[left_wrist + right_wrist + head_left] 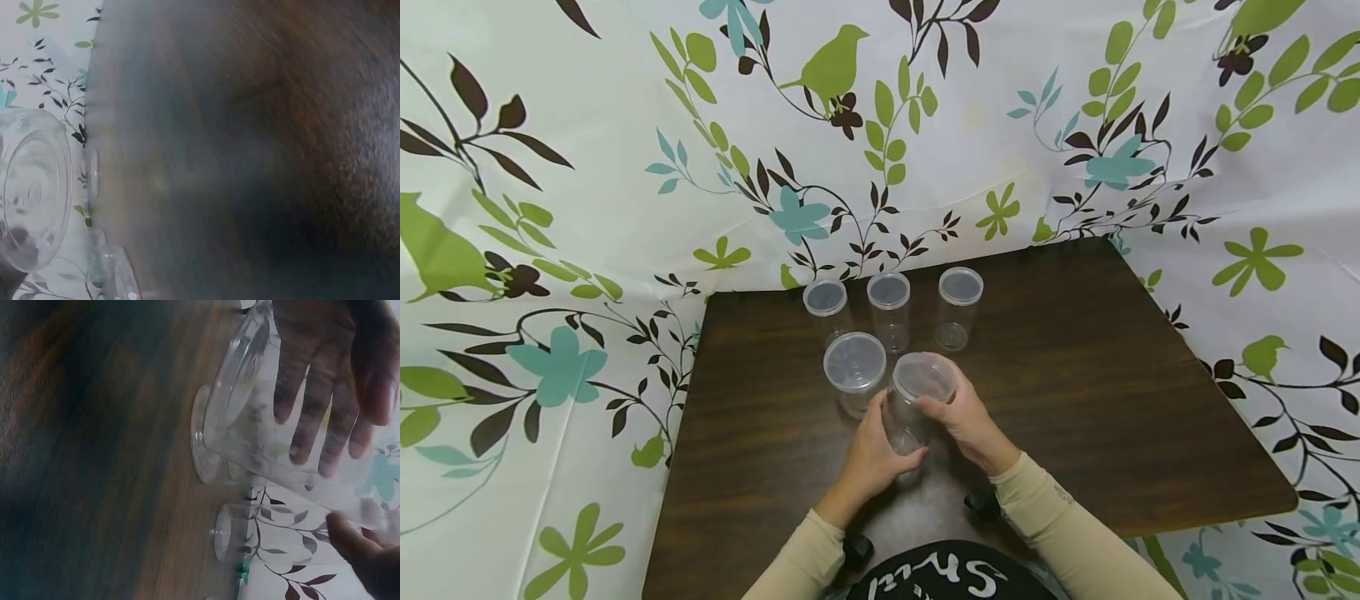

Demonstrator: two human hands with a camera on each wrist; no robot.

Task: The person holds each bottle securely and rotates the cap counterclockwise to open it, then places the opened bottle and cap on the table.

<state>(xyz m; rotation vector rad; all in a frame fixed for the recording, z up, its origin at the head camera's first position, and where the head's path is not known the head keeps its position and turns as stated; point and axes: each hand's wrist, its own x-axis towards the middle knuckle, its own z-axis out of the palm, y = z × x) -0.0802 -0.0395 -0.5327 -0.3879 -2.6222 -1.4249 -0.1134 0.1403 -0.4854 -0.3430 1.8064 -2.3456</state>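
Observation:
A clear plastic jar (904,423) with a translucent lid (925,377) is held between both hands, slightly tilted. My left hand (874,450) grips the lower body, its thumb across the near side and fingers around the far left. At the lid's right edge, my right hand (966,417) holds the top, thumb in front and fingers behind. The right wrist view shows the left hand's fingers (312,419) through the clear wall. In the left wrist view the jar's round base (34,194) appears above the tabletop. Just left of it stands another wide lidded jar (855,367).
Behind, three narrower lidded jars stand in a row: a left one (826,302), a middle one (890,304) and a right one (959,300). The dark wooden table (1075,375) meets a patterned cloth backdrop (970,150) at its back edge.

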